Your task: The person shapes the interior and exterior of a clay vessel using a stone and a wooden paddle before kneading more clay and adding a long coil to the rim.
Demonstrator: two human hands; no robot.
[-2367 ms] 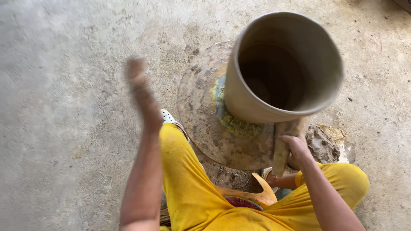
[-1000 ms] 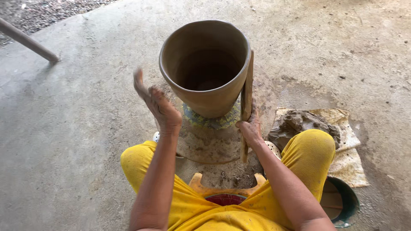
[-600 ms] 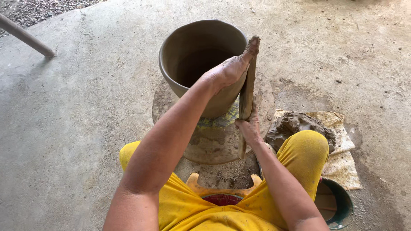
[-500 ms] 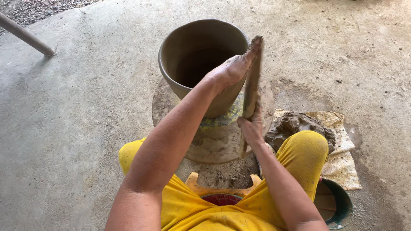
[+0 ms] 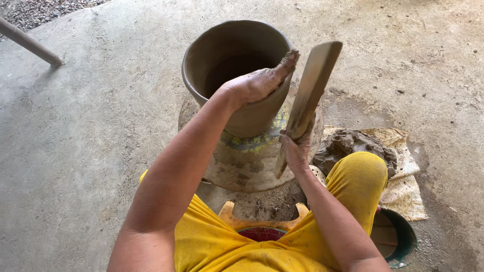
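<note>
A large wet clay pot (image 5: 222,55) stands on a round turntable (image 5: 242,163) on the concrete floor. My left hand (image 5: 259,80), smeared with clay, rests flat over the pot's right rim, fingers reaching to its outer edge. My right hand (image 5: 296,148) grips the lower end of a flat wooden paddle (image 5: 310,93). The paddle is tilted up and away from the pot's right side, not touching the wall.
A lump of wet clay (image 5: 353,143) lies on a yellowish cloth (image 5: 403,186) at the right. A green bucket (image 5: 403,242) stands by my right knee. An orange stool edge (image 5: 262,221) shows between my legs. A wooden pole (image 5: 30,43) slants at the far left.
My left hand swung from the air onto the pot's right rim. The paddle, held upright against the pot's side, has tilted outward, away from the wall.
</note>
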